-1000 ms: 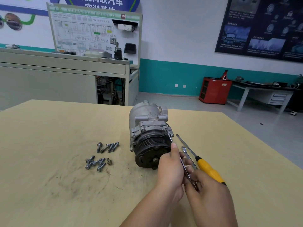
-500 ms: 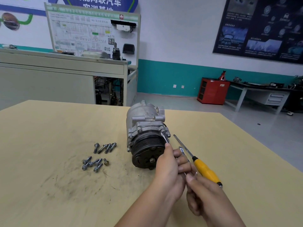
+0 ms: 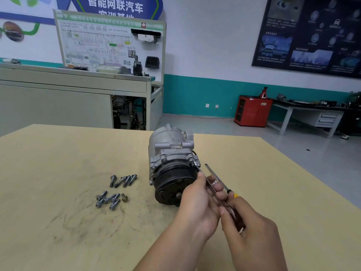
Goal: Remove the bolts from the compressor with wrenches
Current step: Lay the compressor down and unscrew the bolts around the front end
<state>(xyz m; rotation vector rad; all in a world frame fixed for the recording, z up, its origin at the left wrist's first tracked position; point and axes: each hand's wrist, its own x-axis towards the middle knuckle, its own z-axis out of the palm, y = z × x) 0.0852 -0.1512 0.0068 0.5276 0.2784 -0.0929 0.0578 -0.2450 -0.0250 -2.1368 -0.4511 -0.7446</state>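
Observation:
A silver compressor (image 3: 171, 151) with a black pulley (image 3: 173, 182) facing me lies on the wooden table (image 3: 58, 222). A slim steel wrench (image 3: 210, 184) has its head on a bolt (image 3: 196, 163) at the compressor's right flange. My left hand (image 3: 197, 204) pinches the wrench shaft just right of the pulley. My right hand (image 3: 252, 229) grips the wrench's near end. Several removed bolts (image 3: 115, 190) lie in two loose groups left of the compressor.
A screwdriver (image 3: 218, 179) with a yellow handle lies on the table right of the compressor, mostly hidden under my hands. Beyond the table stand a grey workbench (image 3: 74, 89), a red cabinet (image 3: 253, 110) and a side bench (image 3: 304, 110).
Both hands slid up the wrench toward the compressor, and my right hand now covers most of the yellow handle. The wrench head stays at the right flange bolt.

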